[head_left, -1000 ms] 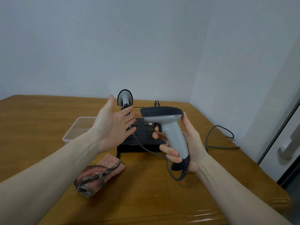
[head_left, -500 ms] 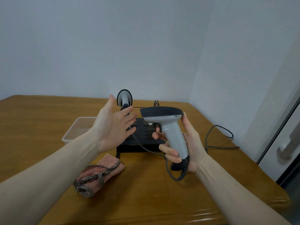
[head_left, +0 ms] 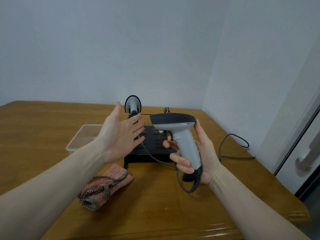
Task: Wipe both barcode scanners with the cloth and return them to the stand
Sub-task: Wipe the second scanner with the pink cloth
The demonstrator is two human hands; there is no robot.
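1. Almost nothing has been moved since the earlier frames: both hands and the held scanner are kept in the same poses, with only a slight shift of the view.
2. One grey barcode scanner (head_left: 180,139) is gripped by its handle in the right hand (head_left: 199,153), fingers wrapped around the front and the thumb laid up the back; its dark head is pointed left, toward the other hand.
3. The left hand (head_left: 119,135) is held open and empty in the air, palm turned toward the scanner's head, fingers spread, just apart from it.
4. A dark cable (head_left: 188,188) is seen looping from the base of the held scanner's handle.
5. The second scanner (head_left: 132,104) is seated upright at the back of the black stand (head_left: 155,141), behind the left hand's fingertips.
6. The pink cloth (head_left: 105,187) is left folded on the wooden table (head_left: 155,205), below the left wrist and untouched by either hand.
7. A clear plastic container (head_left: 81,139) is placed to the left of the stand.
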